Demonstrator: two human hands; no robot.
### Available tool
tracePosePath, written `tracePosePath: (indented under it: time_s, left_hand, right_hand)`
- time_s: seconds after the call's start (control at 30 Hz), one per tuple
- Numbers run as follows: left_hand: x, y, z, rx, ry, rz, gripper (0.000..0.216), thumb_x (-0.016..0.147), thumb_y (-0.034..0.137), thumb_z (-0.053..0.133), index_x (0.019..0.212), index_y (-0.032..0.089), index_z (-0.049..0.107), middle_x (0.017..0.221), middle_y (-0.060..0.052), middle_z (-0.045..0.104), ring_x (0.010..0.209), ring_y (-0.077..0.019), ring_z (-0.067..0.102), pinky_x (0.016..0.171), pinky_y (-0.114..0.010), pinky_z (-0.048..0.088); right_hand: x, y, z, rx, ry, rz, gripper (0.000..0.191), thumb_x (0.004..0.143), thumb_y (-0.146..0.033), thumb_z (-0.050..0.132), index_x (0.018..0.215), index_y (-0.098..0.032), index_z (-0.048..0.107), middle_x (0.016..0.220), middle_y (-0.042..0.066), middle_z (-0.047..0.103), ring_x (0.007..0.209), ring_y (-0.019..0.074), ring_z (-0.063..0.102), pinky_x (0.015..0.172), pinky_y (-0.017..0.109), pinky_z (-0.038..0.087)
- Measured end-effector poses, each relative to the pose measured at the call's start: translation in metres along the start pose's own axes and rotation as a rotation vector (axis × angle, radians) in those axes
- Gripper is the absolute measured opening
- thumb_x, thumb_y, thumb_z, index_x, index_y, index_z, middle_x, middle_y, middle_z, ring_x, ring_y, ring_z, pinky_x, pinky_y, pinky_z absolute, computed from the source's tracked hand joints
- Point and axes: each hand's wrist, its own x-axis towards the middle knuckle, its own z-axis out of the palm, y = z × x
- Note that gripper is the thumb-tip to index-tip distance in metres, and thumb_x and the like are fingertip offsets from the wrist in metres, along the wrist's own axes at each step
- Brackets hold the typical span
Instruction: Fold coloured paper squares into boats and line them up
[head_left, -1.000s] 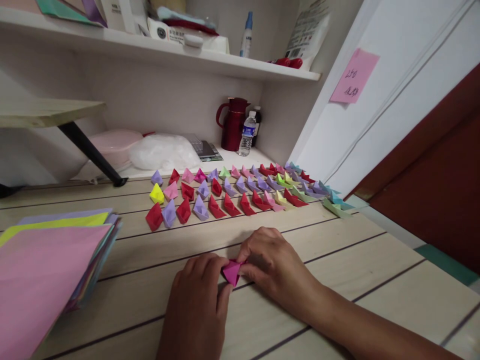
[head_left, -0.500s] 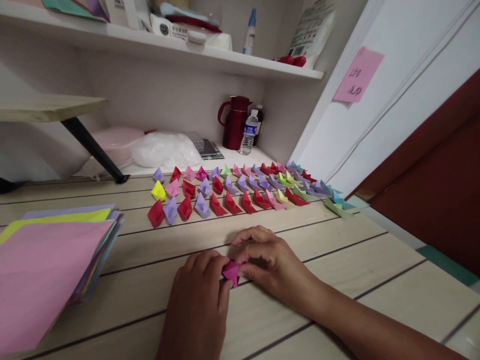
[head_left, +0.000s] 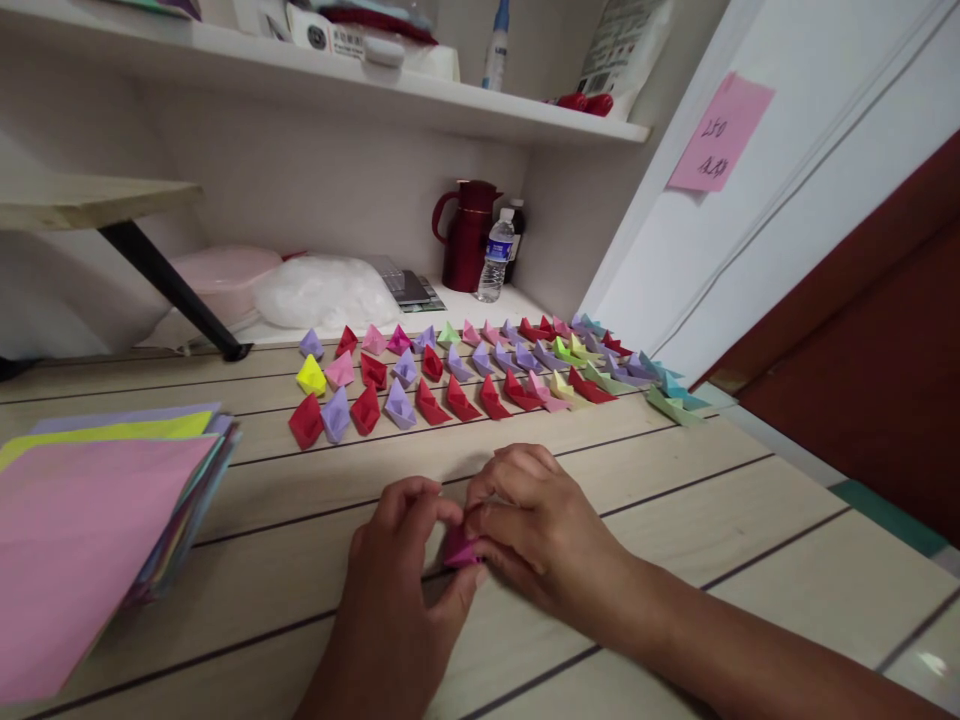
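Observation:
A small magenta folded paper piece (head_left: 457, 549) lies low on the pale wooden tabletop (head_left: 675, 520), pinched from both sides. My left hand (head_left: 401, 590) grips its left side with curled fingers. My right hand (head_left: 536, 530) closes over its right side and hides most of it. Beyond my hands stand several small folded paper boats (head_left: 480, 375) in red, purple, pink, yellow and green, set in rows across the table.
A stack of coloured paper sheets (head_left: 90, 530) with a pink top sheet lies at the left. At the back stand a dark red jug (head_left: 465, 235), a water bottle (head_left: 495, 262) and a white plastic bag (head_left: 322, 292). A pink sticky note (head_left: 721, 132) hangs on the white panel at the right.
Both hands have closed tighter over the magenta piece, and now hide more of it. The view has tilted down slightly.

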Motion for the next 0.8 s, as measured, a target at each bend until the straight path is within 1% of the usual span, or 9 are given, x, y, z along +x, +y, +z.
tracePosePath:
  time_s: [0.13, 0.23, 0.37, 0.53, 0.67, 0.8]
  left_hand:
    - [-0.0008, -0.0006, 0.0018, 0.063, 0.007, 0.054, 0.022, 0.071, 0.013, 0.059, 0.087, 0.027, 0.054, 0.111, -0.003, 0.058, 0.109, -0.0237, 0.058, 0.088, -0.042, 0.042]
    - [-0.0009, 0.0002, 0.0022, 0.082, 0.016, 0.094, 0.025, 0.071, 0.009, 0.055, 0.087, 0.026, 0.048, 0.105, -0.002, 0.058, 0.104, -0.0223, 0.058, 0.085, -0.042, 0.041]
    - [-0.0019, 0.0014, 0.0015, 0.117, -0.031, 0.114, 0.027, 0.071, 0.007, 0.051, 0.086, 0.026, 0.043, 0.1, 0.0, 0.057, 0.103, -0.0227, 0.056, 0.084, -0.042, 0.039]
    - [-0.0041, 0.0033, -0.0018, 0.11, -0.077, 0.126, 0.031, 0.068, 0.006, 0.05, 0.089, 0.026, 0.042, 0.103, -0.001, 0.058, 0.105, -0.0236, 0.055, 0.086, -0.044, 0.037]
    - [-0.0032, 0.0052, -0.0053, 0.065, -0.131, 0.107, 0.029, 0.067, 0.008, 0.051, 0.087, 0.026, 0.043, 0.107, -0.003, 0.057, 0.105, -0.0255, 0.054, 0.085, -0.045, 0.038]
    - [0.0003, 0.0031, -0.007, -0.013, -0.156, 0.108, 0.028, 0.067, 0.008, 0.053, 0.085, 0.027, 0.044, 0.113, 0.0, 0.057, 0.11, -0.0236, 0.053, 0.089, -0.044, 0.036]
  right_hand:
    - [-0.002, -0.0005, 0.0012, 0.036, -0.016, 0.015, 0.009, 0.092, -0.024, 0.063, 0.086, -0.021, 0.068, 0.095, 0.003, 0.067, 0.088, 0.0191, 0.054, 0.085, 0.038, 0.037]
    - [-0.0024, -0.0004, 0.0011, 0.093, -0.024, 0.03, 0.005, 0.089, -0.023, 0.067, 0.085, -0.021, 0.067, 0.096, 0.001, 0.068, 0.09, 0.0182, 0.055, 0.086, 0.036, 0.037]
    - [-0.0011, -0.0007, 0.0001, 0.129, -0.068, 0.056, 0.004, 0.087, -0.02, 0.07, 0.084, -0.02, 0.067, 0.095, 0.001, 0.068, 0.092, 0.0183, 0.056, 0.087, 0.036, 0.037]
    - [0.0002, -0.003, -0.0013, 0.133, -0.105, 0.059, 0.005, 0.086, -0.019, 0.07, 0.086, -0.02, 0.066, 0.096, 0.001, 0.068, 0.093, 0.0189, 0.056, 0.088, 0.036, 0.037]
    - [-0.0004, -0.0068, -0.0039, 0.151, -0.128, 0.08, 0.006, 0.085, -0.018, 0.071, 0.084, -0.019, 0.065, 0.091, 0.002, 0.068, 0.092, 0.0188, 0.057, 0.086, 0.035, 0.038]
    - [-0.0005, -0.0079, -0.0069, 0.164, -0.15, 0.085, 0.007, 0.084, -0.017, 0.071, 0.084, -0.018, 0.065, 0.089, 0.001, 0.068, 0.09, 0.0179, 0.058, 0.085, 0.035, 0.037]
